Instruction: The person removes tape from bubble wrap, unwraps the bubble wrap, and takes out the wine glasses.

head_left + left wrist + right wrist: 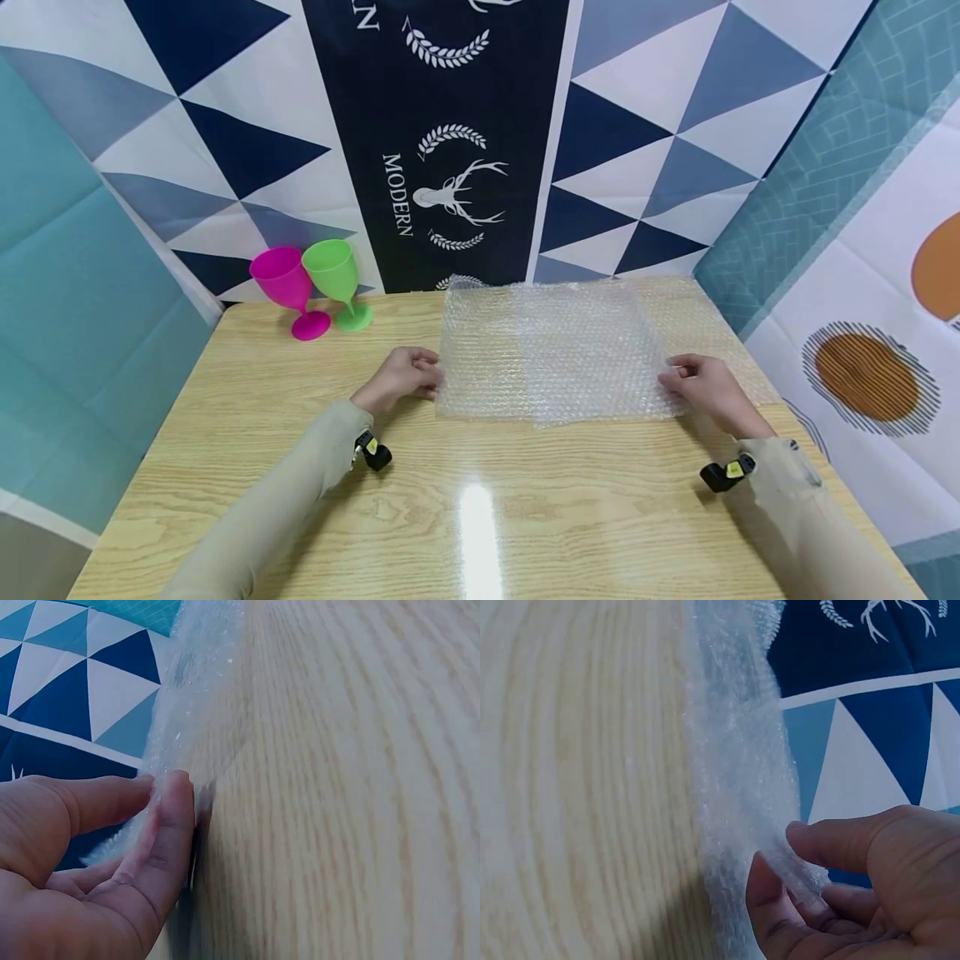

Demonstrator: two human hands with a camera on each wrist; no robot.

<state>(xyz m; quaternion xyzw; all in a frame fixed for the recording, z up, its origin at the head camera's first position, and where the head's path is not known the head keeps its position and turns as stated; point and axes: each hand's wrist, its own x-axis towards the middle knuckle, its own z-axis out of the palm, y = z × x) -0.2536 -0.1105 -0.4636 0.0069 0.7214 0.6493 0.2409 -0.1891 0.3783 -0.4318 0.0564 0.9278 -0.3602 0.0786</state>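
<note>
A clear sheet of bubble wrap point(585, 350) lies across the back of the table, partly doubled over itself in the middle. At its left edge my left hand point(405, 377) pinches the film; in the left wrist view the thumb and fingertips meet at the edge of the bubble wrap point(199, 675). My right hand point(708, 387) holds the edge of the upper layer on the other side. Up close in the right wrist view, a fold of bubble wrap point(739, 750) runs between that thumb and the curled fingers point(769, 889). A single layer extends beyond the right hand.
A pink goblet point(283, 279) and a green goblet point(333, 271) stand side by side at the table's back left corner. Patterned cloth point(637, 125) hangs behind the wooden table point(405, 508). More cloth point(862, 358) rises along the right side.
</note>
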